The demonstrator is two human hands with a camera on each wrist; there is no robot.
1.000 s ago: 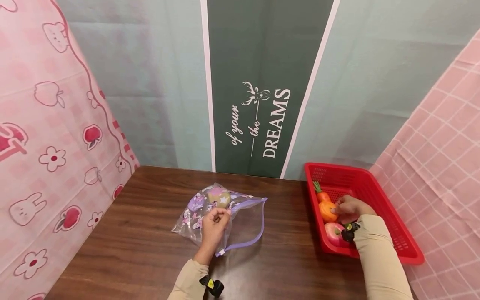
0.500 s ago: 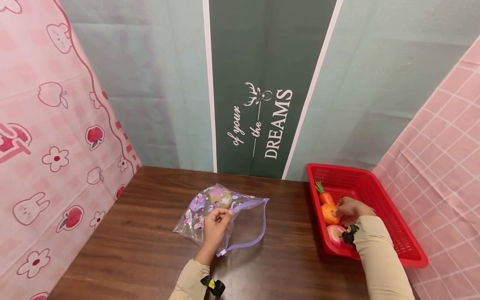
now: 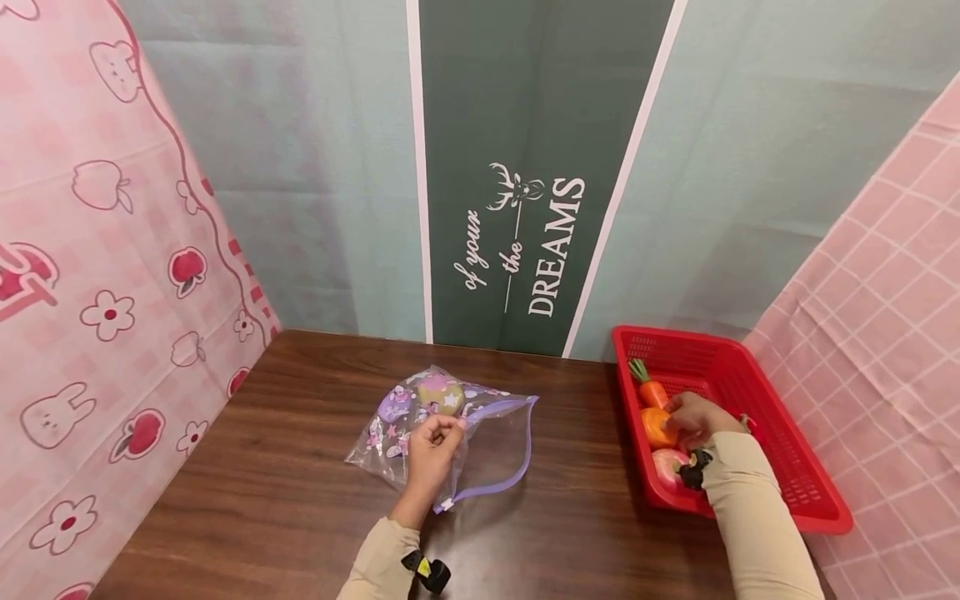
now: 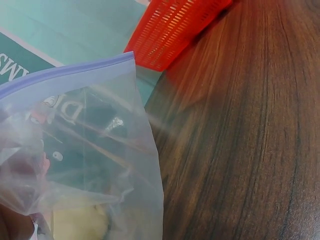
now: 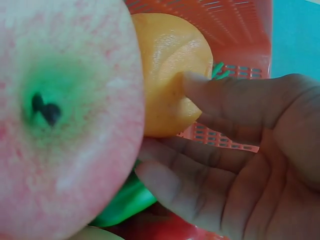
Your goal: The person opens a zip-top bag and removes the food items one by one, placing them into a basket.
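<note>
My left hand [image 3: 433, 446] pinches the edge of a clear zip bag [image 3: 491, 458] with a purple rim and printed figures. The bag lies on the wooden table with its mouth towards the right; a yellowish item [image 4: 80, 220] shows inside it. Within the red basket [image 3: 806, 467], my right hand [image 3: 697, 419] grips a round orange fruit [image 5: 172, 65], thumb on its side and fingers below it. A pink apple [image 5: 75, 125] sits nearest the right wrist camera, and a carrot [image 3: 652, 392] with a green top lies beyond the fruit. The hand partly hides the fruit.
A green item [image 5: 127, 200] and something red [image 5: 175, 229] lie lower in the basket, partly covered. The brown table [image 3: 300, 500] stretches between bag and basket. Pink cloths hang at both sides, with a green and blue cloth [image 3: 517, 100] behind.
My right hand shifts slightly and its fingers draw in around the orange fruit, which stays in the basket. The left hand and the bag keep their place.
</note>
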